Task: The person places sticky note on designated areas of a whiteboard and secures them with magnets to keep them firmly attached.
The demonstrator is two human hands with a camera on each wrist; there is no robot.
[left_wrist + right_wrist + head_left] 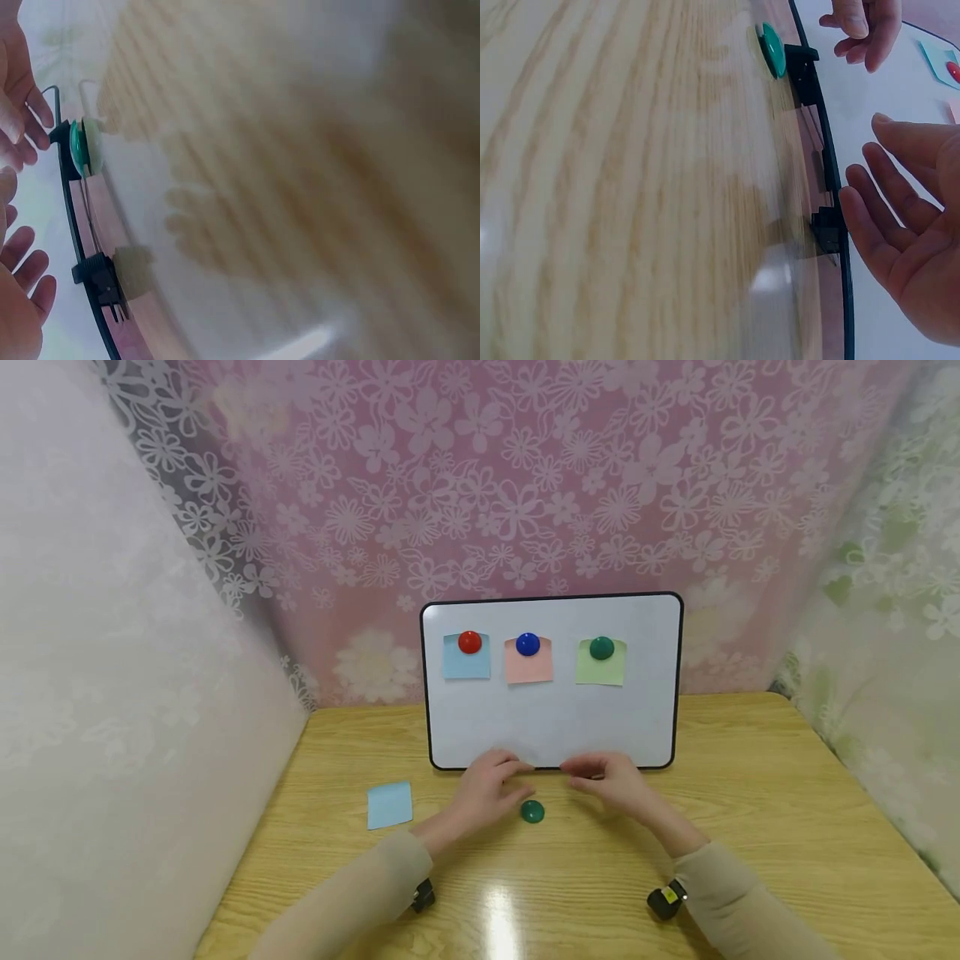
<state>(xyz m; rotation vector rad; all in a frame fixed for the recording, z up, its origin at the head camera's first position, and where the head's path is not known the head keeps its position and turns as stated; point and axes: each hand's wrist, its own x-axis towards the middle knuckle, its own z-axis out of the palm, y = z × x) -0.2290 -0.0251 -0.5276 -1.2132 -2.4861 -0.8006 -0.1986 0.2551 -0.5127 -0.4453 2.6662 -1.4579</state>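
Both hands are held at the lower edge of a white magnetic board (480,727) with a black frame. My left hand (486,789) has loosely bent fingers pointing right, its fingertips near the frame. Opposite it, my right hand (613,783) points left with fingers relaxed and parted. Nothing shows between the fingers of either hand; the views do not settle whether they touch the frame. A round green magnet (532,812) lies on the table just right of the left thumb. In the right wrist view, black feet (826,229) sit along the board's lower edge.
On the board, a red magnet (470,642) holds a blue note (465,668), a blue magnet (528,644) a pink note (529,672), and another green magnet (602,647) a green note (600,674). A loose blue note (389,805) lies on the wooden table (345,877). Floral curtains surround it.
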